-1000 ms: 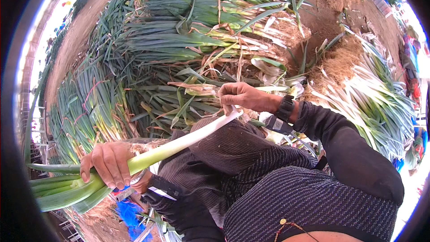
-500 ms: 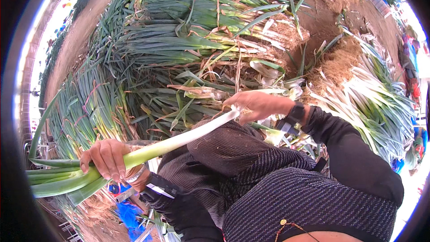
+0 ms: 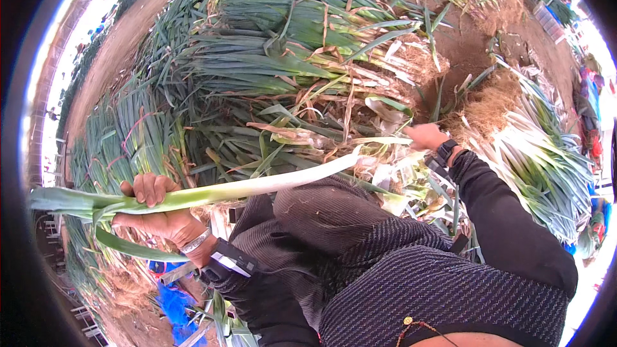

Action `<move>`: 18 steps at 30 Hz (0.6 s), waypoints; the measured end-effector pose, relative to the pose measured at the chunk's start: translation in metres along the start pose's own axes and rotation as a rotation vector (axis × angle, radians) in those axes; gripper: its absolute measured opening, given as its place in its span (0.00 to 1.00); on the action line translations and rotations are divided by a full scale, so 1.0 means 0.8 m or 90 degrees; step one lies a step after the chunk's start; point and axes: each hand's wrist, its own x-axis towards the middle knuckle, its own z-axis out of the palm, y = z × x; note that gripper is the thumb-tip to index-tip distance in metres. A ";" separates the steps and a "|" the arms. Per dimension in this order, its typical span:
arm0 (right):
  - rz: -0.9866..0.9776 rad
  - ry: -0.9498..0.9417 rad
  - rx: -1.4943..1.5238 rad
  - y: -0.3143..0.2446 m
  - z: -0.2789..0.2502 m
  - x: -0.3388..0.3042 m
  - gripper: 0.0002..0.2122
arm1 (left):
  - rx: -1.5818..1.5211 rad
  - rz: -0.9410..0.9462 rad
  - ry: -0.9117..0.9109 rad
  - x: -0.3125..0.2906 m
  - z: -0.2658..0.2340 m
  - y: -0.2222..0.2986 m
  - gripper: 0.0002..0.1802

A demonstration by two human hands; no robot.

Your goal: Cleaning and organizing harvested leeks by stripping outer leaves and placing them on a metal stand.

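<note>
A long leek [image 3: 283,182] lies slantwise across my lap, its white end toward the right and its green leaves at the left. My left hand [image 3: 157,212] is closed round its green part, palm up, and one leaf droops below the wrist. Off the white end, my right hand [image 3: 427,136] is closed, seemingly on a pale strip of outer leaf [image 3: 385,141] that runs back to the leek's tip. The fingertips of that hand are partly hidden. Peeled leaf scraps [image 3: 392,173] lie beneath it.
A large heap of untrimmed leeks [image 3: 257,58] lies ahead. To the right is a pile of white-stemmed leeks [image 3: 527,135] with roots turned inward. More leeks [image 3: 122,148] stand bunched at the left. Blue plastic [image 3: 175,311] lies at the lower left, near bare soil.
My right hand has moved right, away from the white end, and a pale strip now stretches between them. My left hand has turned palm up, rotating the leek and raising its leafy end.
</note>
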 end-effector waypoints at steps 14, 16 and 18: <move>-0.307 0.259 0.501 -0.194 -0.064 -0.078 0.10 | 0.316 -0.152 0.217 0.060 0.079 -0.196 0.27; -0.338 0.419 0.616 -0.177 -0.046 -0.082 0.05 | 0.392 -0.132 0.213 0.060 0.147 -0.268 0.33; -0.318 0.441 0.705 -0.166 -0.052 -0.095 0.06 | 0.438 -0.172 -0.046 0.038 0.239 -0.308 0.34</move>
